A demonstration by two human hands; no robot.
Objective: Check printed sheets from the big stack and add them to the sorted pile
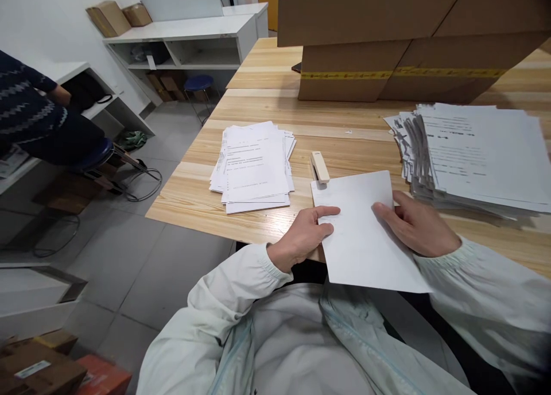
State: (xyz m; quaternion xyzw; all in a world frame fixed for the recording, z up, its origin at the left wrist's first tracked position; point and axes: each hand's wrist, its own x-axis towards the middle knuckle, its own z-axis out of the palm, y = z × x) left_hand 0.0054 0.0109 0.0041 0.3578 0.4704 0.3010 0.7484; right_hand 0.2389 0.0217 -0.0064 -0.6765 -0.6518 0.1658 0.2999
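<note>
A white sheet of paper (pixel 361 234), perhaps more than one layer, hangs partly over the table's front edge. My left hand (pixel 303 234) is closed on its left edge, with the thumb and index finger on top. My right hand (pixel 417 223) grips the right edge, thumb above and the other fingers partly hidden behind the paper. A small cream stapler (pixel 319 167) stands on the table, its near end right at the sheet's far left corner. Whether that corner lies between the stapler's jaws I cannot tell.
A printed paper stack (pixel 256 165) lies to the left, a taller, uneven paper pile (pixel 482 154) to the right. Large cardboard boxes (pixel 387 68) stand at the back of the wooden table (pixel 193 194). At far left a person (pixel 38 108) sits on a stool.
</note>
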